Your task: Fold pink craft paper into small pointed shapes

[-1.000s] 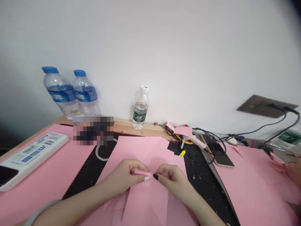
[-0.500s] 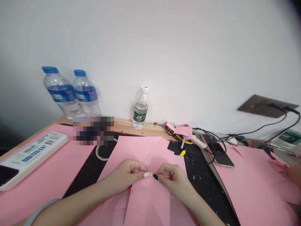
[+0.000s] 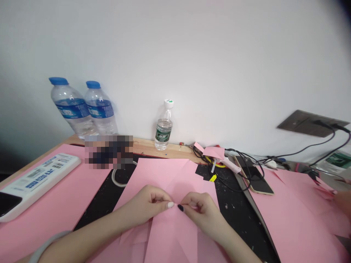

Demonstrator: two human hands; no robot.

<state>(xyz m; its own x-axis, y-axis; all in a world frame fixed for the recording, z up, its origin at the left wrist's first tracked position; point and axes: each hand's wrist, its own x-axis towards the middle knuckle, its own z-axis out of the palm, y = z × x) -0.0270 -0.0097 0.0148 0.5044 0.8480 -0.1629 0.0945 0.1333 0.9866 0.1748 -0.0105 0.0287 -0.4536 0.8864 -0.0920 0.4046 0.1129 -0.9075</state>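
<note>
Pink paper [image 3: 171,233] lies in front of me, with folds and creases across it. My left hand [image 3: 149,205] pinches the edge of this paper between thumb and bent fingers. Close beside it on the right, my right hand [image 3: 201,210] pinches the same edge, its dark-nailed thumb almost meeting the pale-nailed left thumb. Only a sliver of the held edge shows between the thumbs. Beyond the hands, more of the pink sheet [image 3: 159,171] rests flat on a black mat [image 3: 241,219].
At left, a long white box [image 3: 41,186] lies on pink paper. Two large water bottles [image 3: 100,109] and a small one [image 3: 163,129] stand by the wall. A glue gun [image 3: 229,164], black cables and a phone [image 3: 255,175] lie at right. Another person's hand [image 3: 342,201] shows at the right edge.
My right hand has shifted very slightly down and left, and the two thumbs are a little nearer each other. Both still pinch the paper edge.
</note>
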